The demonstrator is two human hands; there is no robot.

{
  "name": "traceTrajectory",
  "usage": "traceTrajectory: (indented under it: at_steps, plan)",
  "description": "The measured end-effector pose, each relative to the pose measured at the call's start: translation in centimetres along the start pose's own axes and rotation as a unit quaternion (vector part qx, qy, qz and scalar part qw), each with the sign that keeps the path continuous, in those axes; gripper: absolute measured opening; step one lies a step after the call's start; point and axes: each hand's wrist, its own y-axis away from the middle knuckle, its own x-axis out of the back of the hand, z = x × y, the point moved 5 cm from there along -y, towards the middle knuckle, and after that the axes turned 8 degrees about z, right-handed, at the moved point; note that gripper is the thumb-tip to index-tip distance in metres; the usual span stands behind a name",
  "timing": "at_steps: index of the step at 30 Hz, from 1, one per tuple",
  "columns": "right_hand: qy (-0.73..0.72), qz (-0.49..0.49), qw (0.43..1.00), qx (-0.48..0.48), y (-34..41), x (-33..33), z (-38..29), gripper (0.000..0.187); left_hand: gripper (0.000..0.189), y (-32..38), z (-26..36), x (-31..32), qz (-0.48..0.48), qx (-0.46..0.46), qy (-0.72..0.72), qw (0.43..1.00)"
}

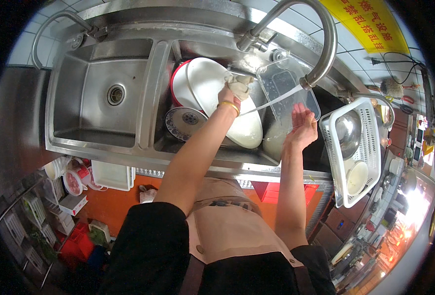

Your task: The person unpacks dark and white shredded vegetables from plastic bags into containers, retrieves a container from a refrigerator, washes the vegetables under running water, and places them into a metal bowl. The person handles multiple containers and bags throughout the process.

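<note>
My left hand (228,96), with a yellow bangle at the wrist, grips a crumpled beige cloth (239,86) above a large white oval dish (249,127). At the near edge of a clear plastic container (284,86), my right hand (301,123) holds on with its fingers against the wet, see-through wall. Water (276,100) streams from the steel faucet (322,55) between my hands towards the white dish. Beneath the oval dish lies a red-rimmed white dish (180,88). A blue-patterned plate (184,123) leans in the sink's near left corner.
To the left is a second sink basin (95,84) with a drain. A white plastic basket (374,147) holding a metal bowl (346,134) and pale bowls (357,177) stands tilted at the right. Another faucet (60,16) curves over the far left.
</note>
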Motion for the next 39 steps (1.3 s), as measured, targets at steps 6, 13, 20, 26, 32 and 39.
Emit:
traceTrajectory:
  at_steps: [6,13,20,26,32,39]
  plan:
    - [-0.009,0.011,1.0,0.001,0.1,-0.5,1.5,0.021,0.025,4.1,-3.9,-0.2,-0.106,0.058,0.036,0.992]
    - [0.052,-0.048,0.997,0.009,1.4,-0.5,1.1,0.023,0.029,3.3,-3.6,-0.4,-0.101,-0.023,-0.062,0.993]
    - [0.034,-0.035,0.999,-0.014,1.9,0.6,0.2,0.023,0.033,1.1,-1.6,-0.7,-0.14,-0.002,-0.056,0.989]
    - [0.0,0.028,0.999,-0.025,0.7,0.9,1.0,0.022,0.03,1.3,-2.6,-1.0,-0.102,-0.026,-0.011,0.994]
    - [0.007,0.051,0.998,-0.022,0.3,0.4,1.5,0.024,0.019,2.1,-4.0,-1.8,-0.065,-0.007,0.076,0.995]
    - [-0.02,0.054,0.998,-0.016,0.3,-1.8,2.1,0.026,0.017,4.9,-7.7,-1.0,-0.044,0.039,0.037,0.998]
